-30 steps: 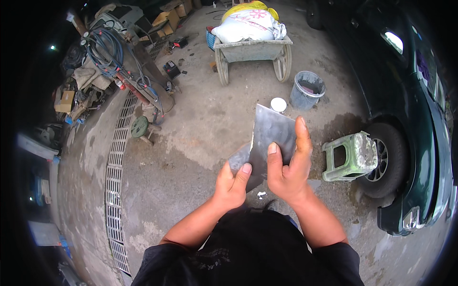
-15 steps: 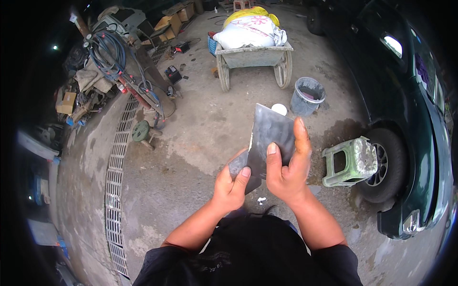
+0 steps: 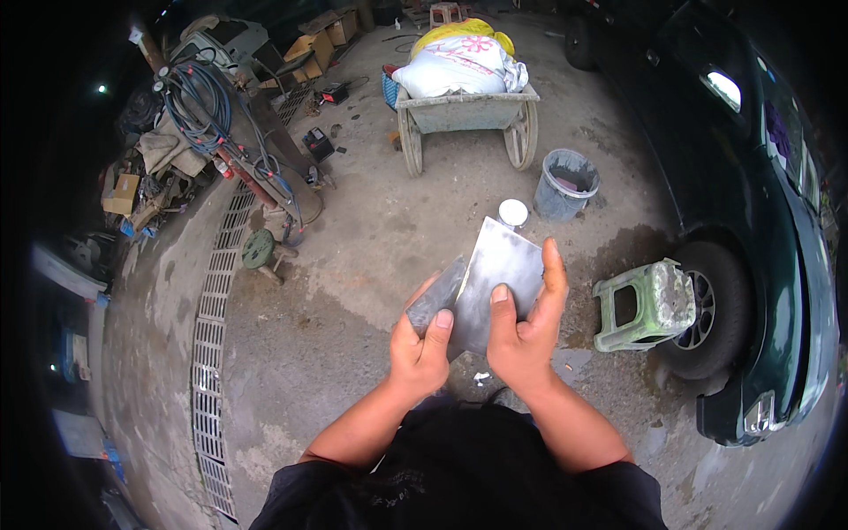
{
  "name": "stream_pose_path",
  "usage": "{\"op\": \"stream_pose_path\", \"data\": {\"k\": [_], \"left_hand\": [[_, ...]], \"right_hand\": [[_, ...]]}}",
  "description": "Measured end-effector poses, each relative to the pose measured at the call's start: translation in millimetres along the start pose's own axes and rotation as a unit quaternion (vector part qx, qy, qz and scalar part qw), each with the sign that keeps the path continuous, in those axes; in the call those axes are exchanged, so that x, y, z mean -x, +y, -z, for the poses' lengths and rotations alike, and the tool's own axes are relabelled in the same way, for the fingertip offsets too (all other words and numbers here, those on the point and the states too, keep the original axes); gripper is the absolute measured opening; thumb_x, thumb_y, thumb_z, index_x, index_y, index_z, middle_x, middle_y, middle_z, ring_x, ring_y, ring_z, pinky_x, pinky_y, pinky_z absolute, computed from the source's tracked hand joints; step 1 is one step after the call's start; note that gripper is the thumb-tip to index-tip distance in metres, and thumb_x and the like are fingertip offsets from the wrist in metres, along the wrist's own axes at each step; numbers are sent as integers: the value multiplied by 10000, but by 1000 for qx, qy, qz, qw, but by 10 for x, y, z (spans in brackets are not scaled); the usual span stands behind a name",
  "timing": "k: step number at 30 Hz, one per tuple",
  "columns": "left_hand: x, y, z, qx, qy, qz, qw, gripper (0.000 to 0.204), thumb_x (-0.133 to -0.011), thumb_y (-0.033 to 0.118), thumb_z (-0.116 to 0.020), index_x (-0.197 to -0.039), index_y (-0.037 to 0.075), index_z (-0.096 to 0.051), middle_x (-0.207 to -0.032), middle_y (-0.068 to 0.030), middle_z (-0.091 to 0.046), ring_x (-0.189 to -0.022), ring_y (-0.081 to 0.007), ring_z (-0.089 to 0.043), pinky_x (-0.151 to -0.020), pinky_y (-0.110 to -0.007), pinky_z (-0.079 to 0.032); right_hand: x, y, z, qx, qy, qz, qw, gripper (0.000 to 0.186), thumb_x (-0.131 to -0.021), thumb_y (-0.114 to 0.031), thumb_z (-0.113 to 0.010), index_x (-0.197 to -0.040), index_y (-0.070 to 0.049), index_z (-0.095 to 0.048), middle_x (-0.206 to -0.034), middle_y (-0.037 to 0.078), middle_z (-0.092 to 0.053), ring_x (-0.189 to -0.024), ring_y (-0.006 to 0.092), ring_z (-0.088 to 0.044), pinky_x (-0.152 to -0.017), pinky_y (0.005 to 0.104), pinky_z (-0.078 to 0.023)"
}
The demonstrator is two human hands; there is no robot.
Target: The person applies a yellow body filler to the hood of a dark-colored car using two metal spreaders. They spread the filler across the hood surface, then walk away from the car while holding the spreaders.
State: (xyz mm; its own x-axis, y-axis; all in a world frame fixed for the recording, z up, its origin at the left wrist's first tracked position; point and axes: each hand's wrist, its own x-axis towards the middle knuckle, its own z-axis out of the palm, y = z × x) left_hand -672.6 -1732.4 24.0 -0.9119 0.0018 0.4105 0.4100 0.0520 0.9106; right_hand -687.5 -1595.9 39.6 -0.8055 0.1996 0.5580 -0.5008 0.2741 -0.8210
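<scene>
My right hand (image 3: 525, 346) grips a flat grey putty spreader plate (image 3: 505, 272), thumb on its upper face and index finger along its right edge. A thin line of cream paste shows on the plate's left edge. My left hand (image 3: 419, 353) pinches a smaller dark grey spreader plate (image 3: 439, 294) between thumb and fingers. The two plates lie close side by side, tilted upward; whether they touch is hard to tell. Just beyond them on the floor stands a small tub with a white round top (image 3: 512, 213).
A grey bucket (image 3: 558, 201) sits past the tub. On the right, a paint-stained green stool (image 3: 667, 300) stands against the wheel of a dark green vehicle (image 3: 777, 291). Ahead is a cart (image 3: 464, 115) loaded with sacks (image 3: 459, 64). Leftward are a round stool (image 3: 258, 249), a drain grate (image 3: 210, 353) and coiled hoses (image 3: 199, 106).
The right plate has turned, its face now catching light, and dropped slightly. My left hand's plate has swung out from behind it, showing more of its face. Both hands have shifted slightly left.
</scene>
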Motion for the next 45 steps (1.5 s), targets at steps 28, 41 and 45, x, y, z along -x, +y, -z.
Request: {"op": "stream_pose_path", "data": {"k": [28,41,45], "left_hand": [[54,19,195,38,-100,77,991,394,-999,168,-482,-1336,-36,-473,-1269,-136,-588,-1181,-226,-546,-1001,-339,-410],[-61,117,453,-12,-217,178,960,381,-1027,264,-437,-1295,6,-518,-1078,-88,-646,-1005,-154,-576,-888,-320,-453],[-39,85,492,2,-210,164,964,360,-1031,273,-447,-1248,-4,-528,-1087,-31,-616,-1010,-109,-527,-894,-284,-435]], "right_hand": [[-50,-17,84,58,-4,45,997,643,-897,-19,-525,-1451,73,-212,-1439,211,-322,-1351,288,-326,-1121,393,-251],[53,-47,12,95,-104,169,976,609,-839,39,-578,-1387,78,-317,-1286,279,-488,-1105,422,-548,-951,448,-452],[-24,-7,83,127,-79,180,972,628,-834,52,-578,-1402,54,-309,-1258,273,-502,-1056,414,-564,-899,445,-477]]}}
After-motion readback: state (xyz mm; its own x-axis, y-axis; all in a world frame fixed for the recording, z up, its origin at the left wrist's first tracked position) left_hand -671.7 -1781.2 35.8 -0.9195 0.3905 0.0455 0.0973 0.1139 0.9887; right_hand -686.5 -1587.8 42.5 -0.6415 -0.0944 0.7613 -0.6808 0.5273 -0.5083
